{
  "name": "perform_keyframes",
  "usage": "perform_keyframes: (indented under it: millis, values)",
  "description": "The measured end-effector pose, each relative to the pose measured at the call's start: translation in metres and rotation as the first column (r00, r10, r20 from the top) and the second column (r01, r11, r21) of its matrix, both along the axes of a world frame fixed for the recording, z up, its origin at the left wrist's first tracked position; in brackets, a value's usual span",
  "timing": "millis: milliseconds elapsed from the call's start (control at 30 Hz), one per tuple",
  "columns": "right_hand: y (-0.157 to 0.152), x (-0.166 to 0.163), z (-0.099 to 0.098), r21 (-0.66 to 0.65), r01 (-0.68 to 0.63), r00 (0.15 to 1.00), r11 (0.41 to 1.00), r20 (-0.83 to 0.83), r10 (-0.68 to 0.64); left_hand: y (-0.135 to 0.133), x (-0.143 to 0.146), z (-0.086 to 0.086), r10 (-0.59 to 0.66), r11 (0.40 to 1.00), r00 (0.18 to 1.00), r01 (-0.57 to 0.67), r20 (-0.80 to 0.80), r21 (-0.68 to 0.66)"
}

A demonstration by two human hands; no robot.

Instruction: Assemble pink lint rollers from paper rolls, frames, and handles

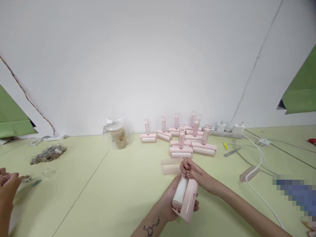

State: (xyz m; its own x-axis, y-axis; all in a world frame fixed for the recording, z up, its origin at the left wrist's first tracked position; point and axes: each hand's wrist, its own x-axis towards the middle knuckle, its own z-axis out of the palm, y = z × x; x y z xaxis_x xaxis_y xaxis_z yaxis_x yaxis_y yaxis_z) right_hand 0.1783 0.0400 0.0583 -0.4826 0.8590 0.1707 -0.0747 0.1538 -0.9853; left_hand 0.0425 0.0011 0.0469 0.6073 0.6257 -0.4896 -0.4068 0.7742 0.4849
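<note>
My left hand (170, 205) is wrapped round a pink lint roller (185, 197) with a white roll, holding it low over the pale green table (103, 197). My right hand (195, 172) pinches the far end of that roller with closed fingers. Just beyond my hands lies a translucent pink cover (171, 166) flat on the table. Further back stand several assembled pink lint rollers (187, 140) with upright handles, grouped near the wall.
Another person's hand (8, 187) reaches in at the left edge beside small clear pieces (46, 153). A bagged cup (118, 135) stands at the back. Power strip with chargers (228, 129), white cables (258, 164) and another pink cover (249, 173) lie to the right.
</note>
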Motion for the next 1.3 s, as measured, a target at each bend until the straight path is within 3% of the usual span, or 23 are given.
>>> perform_keyframes:
  millis: [200, 333, 500, 567, 667, 767, 800, 933, 1067, 1133, 1200, 1300]
  values:
    - [0.0, 0.005, 0.004, 0.061, -0.056, 0.997, 0.997, 0.046, 0.054, 0.001, -0.004, 0.001, -0.067, 0.996, 0.994, 0.072, -0.085, 0.055]
    - [0.002, 0.007, 0.003, 0.118, -0.061, 0.996, 0.991, 0.071, 0.053, -0.003, -0.007, 0.003, -0.039, 0.989, 0.997, 0.049, -0.07, 0.139]
    - [-0.001, 0.014, 0.005, 0.195, -0.054, 0.986, 0.979, 0.163, 0.022, -0.004, -0.009, 0.008, -0.14, 0.943, 0.979, 0.178, -0.149, 0.28]
    - [-0.007, 0.021, 0.012, 0.208, -0.032, 0.973, 0.978, 0.23, -0.017, -0.003, -0.009, 0.007, -0.118, 0.918, 0.965, 0.196, -0.235, 0.345]
    - [-0.021, 0.033, 0.025, 0.247, -0.003, 0.842, 0.969, 0.524, -0.131, -0.001, -0.009, 0.003, 0.067, 0.818, 0.926, 0.162, -0.371, 0.552]
    - [-0.036, 0.041, 0.035, 0.329, -0.083, 0.587, 0.941, 0.779, -0.221, -0.003, -0.01, -0.001, 0.127, 0.685, 0.854, 0.293, -0.505, 0.668]
    - [-0.04, 0.042, 0.037, 0.346, -0.111, 0.548, 0.932, 0.804, -0.233, -0.004, -0.01, -0.001, 0.108, 0.658, 0.83, 0.354, -0.548, 0.665]
    - [-0.051, 0.04, 0.045, 0.372, -0.18, 0.498, 0.911, 0.833, -0.242, -0.009, -0.011, 0.003, 0.023, 0.567, 0.753, 0.532, -0.658, 0.629]
    - [-0.058, 0.034, 0.051, 0.377, -0.406, 0.366, 0.833, 0.902, -0.23, -0.011, -0.014, 0.006, -0.003, 0.451, 0.65, 0.679, -0.76, 0.579]
    - [-0.062, 0.033, 0.049, 0.358, -0.483, 0.357, 0.799, 0.914, -0.193, -0.012, -0.014, 0.006, -0.055, 0.396, 0.594, 0.751, -0.802, 0.529]
    - [-0.065, 0.033, 0.046, 0.311, -0.498, 0.375, 0.809, 0.919, -0.123, -0.013, -0.014, 0.006, -0.128, 0.334, 0.555, 0.804, -0.822, 0.492]
    - [-0.07, 0.037, 0.045, 0.22, -0.442, 0.397, 0.87, 0.918, -0.031, -0.014, -0.013, 0.012, -0.198, 0.244, 0.535, 0.839, -0.822, 0.487]
